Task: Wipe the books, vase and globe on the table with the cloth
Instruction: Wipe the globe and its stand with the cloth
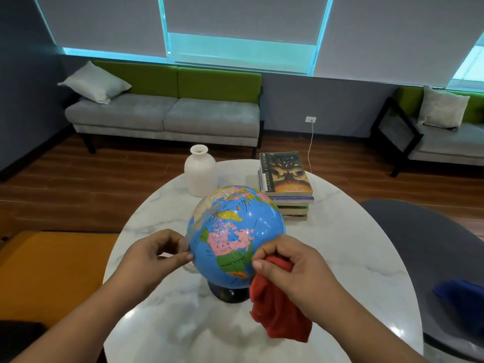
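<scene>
Nearest the camera, the right hand [290, 263] has thumb and curled fingers bunched tight around the red cloth [277, 310]. The wad sits at the globe's [235, 231] near-right lower flank and the loose tail hangs down beside the globe's dark base [230, 292]. From that grip the ball lies up and to the left, so the bare sphere is reached by sweeping the cloth away and across.

On the globe's opposite, near-left side, the left hand [159, 254] has its fingers curled and its fingertips on the globe's edge. It appears to pinch the edge to steady it, though whether it grips the clear arc there is hard to tell.

The globe stands upright on the marble table [353, 258], its axis leaning slightly away. The right hand is the working one.

Beyond the globe to its far left stands the white vase [200, 174], and to its far right the stacked books [288, 184]. No hand touches either.
</scene>
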The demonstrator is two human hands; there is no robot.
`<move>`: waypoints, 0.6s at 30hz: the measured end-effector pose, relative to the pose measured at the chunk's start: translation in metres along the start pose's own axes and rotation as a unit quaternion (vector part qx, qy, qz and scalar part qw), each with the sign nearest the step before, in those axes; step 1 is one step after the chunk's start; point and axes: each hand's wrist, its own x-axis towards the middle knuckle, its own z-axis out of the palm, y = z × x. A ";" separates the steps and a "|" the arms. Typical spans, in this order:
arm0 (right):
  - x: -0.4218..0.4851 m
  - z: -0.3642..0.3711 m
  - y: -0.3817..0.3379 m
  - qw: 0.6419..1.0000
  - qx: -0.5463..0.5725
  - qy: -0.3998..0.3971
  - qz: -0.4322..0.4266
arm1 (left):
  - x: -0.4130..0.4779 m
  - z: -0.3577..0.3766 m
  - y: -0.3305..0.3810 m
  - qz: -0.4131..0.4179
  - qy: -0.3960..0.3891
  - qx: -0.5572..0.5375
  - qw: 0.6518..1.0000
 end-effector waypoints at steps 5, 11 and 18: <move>0.009 -0.001 0.004 0.997 -0.078 0.022 0.001 | -0.007 0.019 0.010 0.021 -0.001 0.005 1.000; 0.008 -0.004 0.001 0.994 -0.064 0.060 0.062 | -0.018 0.050 0.021 0.089 -0.045 0.035 0.994; 0.003 -0.009 0.005 0.947 -0.312 0.073 0.038 | -0.031 0.076 0.035 0.133 -0.166 0.017 0.977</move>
